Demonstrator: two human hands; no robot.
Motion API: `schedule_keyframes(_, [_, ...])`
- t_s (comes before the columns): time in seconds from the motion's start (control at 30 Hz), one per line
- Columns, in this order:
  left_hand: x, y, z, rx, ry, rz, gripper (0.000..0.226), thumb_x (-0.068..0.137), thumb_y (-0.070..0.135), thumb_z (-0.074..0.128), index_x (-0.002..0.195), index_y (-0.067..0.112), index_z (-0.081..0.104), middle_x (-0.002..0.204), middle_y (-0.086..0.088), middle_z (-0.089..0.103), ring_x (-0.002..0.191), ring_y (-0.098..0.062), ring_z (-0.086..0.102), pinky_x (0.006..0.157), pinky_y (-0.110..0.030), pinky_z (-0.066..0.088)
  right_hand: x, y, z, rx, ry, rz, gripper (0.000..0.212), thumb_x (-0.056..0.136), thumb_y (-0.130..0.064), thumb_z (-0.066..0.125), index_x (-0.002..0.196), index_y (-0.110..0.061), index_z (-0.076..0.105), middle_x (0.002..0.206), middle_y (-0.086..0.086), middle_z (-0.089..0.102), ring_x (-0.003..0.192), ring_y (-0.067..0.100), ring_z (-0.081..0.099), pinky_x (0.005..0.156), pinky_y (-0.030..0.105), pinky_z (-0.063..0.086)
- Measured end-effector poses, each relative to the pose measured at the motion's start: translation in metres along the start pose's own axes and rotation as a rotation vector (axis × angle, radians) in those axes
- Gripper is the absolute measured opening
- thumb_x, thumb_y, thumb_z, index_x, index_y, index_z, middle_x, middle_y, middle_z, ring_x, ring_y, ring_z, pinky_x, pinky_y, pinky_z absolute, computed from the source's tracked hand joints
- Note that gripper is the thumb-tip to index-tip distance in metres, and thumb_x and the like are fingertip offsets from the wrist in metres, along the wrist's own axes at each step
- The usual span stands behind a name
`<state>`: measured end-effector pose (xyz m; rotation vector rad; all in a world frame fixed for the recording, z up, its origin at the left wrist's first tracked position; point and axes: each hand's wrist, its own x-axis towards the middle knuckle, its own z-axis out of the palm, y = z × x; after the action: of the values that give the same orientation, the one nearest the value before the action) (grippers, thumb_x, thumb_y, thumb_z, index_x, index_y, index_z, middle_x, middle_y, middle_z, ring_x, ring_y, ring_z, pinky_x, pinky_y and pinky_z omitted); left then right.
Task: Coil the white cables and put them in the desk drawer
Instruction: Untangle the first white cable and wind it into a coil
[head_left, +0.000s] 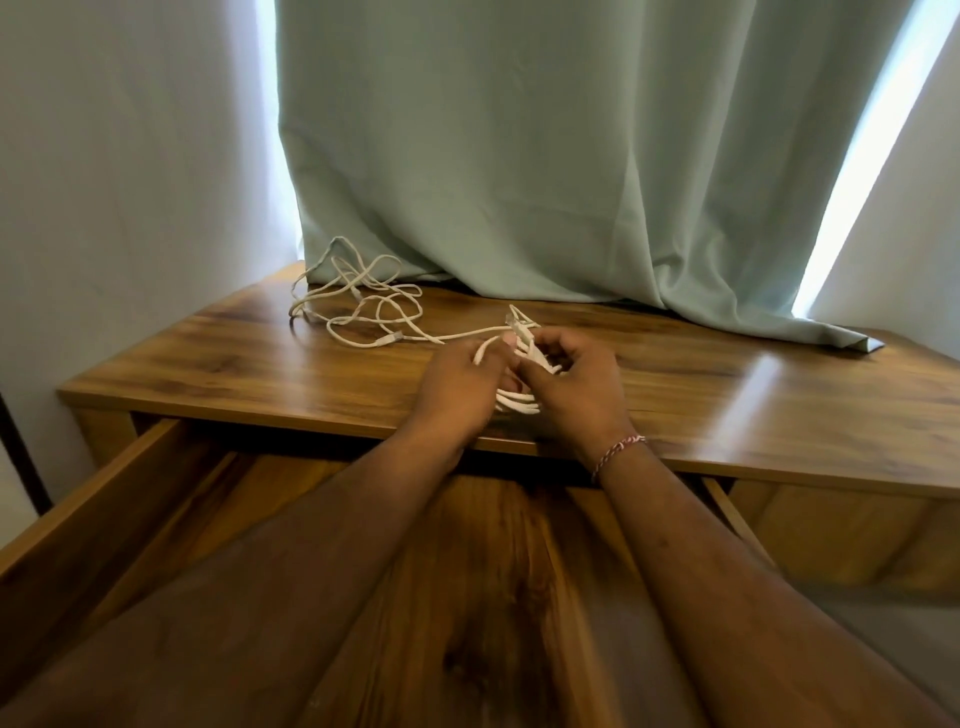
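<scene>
1. Both hands cover the middle of the coiled cable; its loop count cannot be told.
2. The arms hide much of the drawer floor; the frame's bottom edge cuts off its front.
3. The curtain hides the desk back edge.

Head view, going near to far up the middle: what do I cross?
Open drawer → front edge of the desk top → both hands, left and right, holding the coiled cable → curtain.

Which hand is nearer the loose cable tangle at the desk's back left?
Left. The left hand sits on the side facing the loose tangle, holding the coiled loops; the right hand grips the same loops from the far side.
</scene>
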<state>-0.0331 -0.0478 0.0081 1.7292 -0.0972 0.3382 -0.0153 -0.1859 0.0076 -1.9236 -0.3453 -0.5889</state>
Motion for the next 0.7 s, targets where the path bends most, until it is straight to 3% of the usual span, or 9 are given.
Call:
schedule_keyframes(0.07, [0.0,0.003,-0.007,-0.307,-0.012,-0.091,0.035,0.102,0.042,0.059,0.093,0.012,0.075,0.071,-0.006,0.072,0.064,-0.017,0.069,0.066,-0.032,0.054,-0.001,-0.004,0.004,0.117,0.028,0.03,0.025,0.084,-0.017,0.084,0.108,-0.019,0.077,0.097,-0.003,0.078,0.092,0.016,0.072,0.081,0.028,0.059])
schedule_keyframes(0.17, [0.001,0.002,-0.01,-0.601,-0.044,-0.156,0.027,0.1,0.034,0.065,0.096,0.008,0.071,0.067,-0.005,0.063,0.059,-0.018,0.062,0.065,-0.036,0.054,-0.003,-0.009,0.004,0.222,0.075,0.045,0.021,0.087,-0.016,0.081,0.108,-0.018,0.076,0.1,0.003,0.078,0.099,0.029,0.073,0.089,0.047,0.061])
schedule_keyframes(0.23, [0.002,0.004,-0.009,-0.707,-0.038,-0.18,0.019,0.1,0.027,0.065,0.097,0.009,0.069,0.068,-0.004,0.059,0.05,-0.012,0.053,0.059,-0.031,0.053,-0.003,-0.014,0.006,0.224,0.109,0.062,0.014,0.091,-0.014,0.077,0.103,-0.02,0.074,0.097,0.005,0.078,0.094,0.029,0.074,0.086,0.053,0.061])
schedule_keyframes(0.33, [0.002,0.007,-0.007,-0.709,-0.026,-0.163,0.017,0.102,0.023,0.062,0.101,0.008,0.069,0.065,0.0,0.054,0.041,-0.006,0.039,0.062,-0.031,0.054,0.0,-0.02,0.009,0.295,0.194,0.147,0.006,0.095,-0.014,0.071,0.1,-0.015,0.069,0.091,0.006,0.079,0.084,0.027,0.077,0.079,0.056,0.063])
schedule_keyframes(0.43, [0.001,0.011,-0.008,-0.637,-0.037,-0.184,0.015,0.103,0.023,0.061,0.104,0.01,0.068,0.059,0.002,0.048,0.041,-0.007,0.034,0.066,-0.033,0.059,0.001,-0.024,0.006,0.349,0.277,0.24,0.003,0.097,-0.014,0.067,0.097,-0.015,0.07,0.089,0.003,0.081,0.083,0.026,0.078,0.078,0.053,0.064])
schedule_keyframes(0.5, [0.0,0.013,-0.008,-0.587,-0.028,-0.227,0.013,0.103,0.022,0.062,0.106,0.012,0.068,0.056,0.003,0.047,0.041,-0.008,0.033,0.08,-0.04,0.061,-0.001,-0.026,0.003,0.413,0.318,0.309,0.005,0.098,-0.011,0.066,0.097,-0.01,0.071,0.085,0.005,0.08,0.074,0.022,0.076,0.074,0.047,0.065])
schedule_keyframes(0.6, [-0.003,0.02,-0.007,-0.56,0.003,-0.253,0.011,0.101,0.019,0.064,0.099,0.011,0.07,0.048,0.004,0.05,0.034,-0.006,0.038,0.101,-0.055,0.052,0.0,-0.031,-0.001,0.55,0.371,0.393,0.008,0.099,-0.009,0.065,0.099,-0.005,0.071,0.081,0.008,0.079,0.064,0.017,0.068,0.066,0.035,0.061])
schedule_keyframes(0.67, [-0.005,0.025,-0.005,-0.553,0.012,-0.249,0.013,0.101,0.017,0.062,0.093,0.01,0.071,0.046,0.005,0.052,0.032,-0.005,0.04,0.099,-0.056,0.052,0.004,-0.033,-0.005,0.639,0.413,0.456,0.008,0.1,-0.01,0.064,0.096,-0.008,0.07,0.077,0.008,0.077,0.06,0.015,0.066,0.06,0.031,0.058])
schedule_keyframes(0.7, [-0.006,0.027,-0.004,-0.538,0.021,-0.246,0.013,0.101,0.017,0.062,0.093,0.011,0.071,0.047,0.006,0.054,0.033,-0.005,0.042,0.089,-0.051,0.057,0.005,-0.031,-0.007,0.656,0.401,0.475,0.008,0.101,-0.01,0.063,0.096,-0.009,0.07,0.077,0.009,0.075,0.057,0.014,0.066,0.058,0.03,0.058])
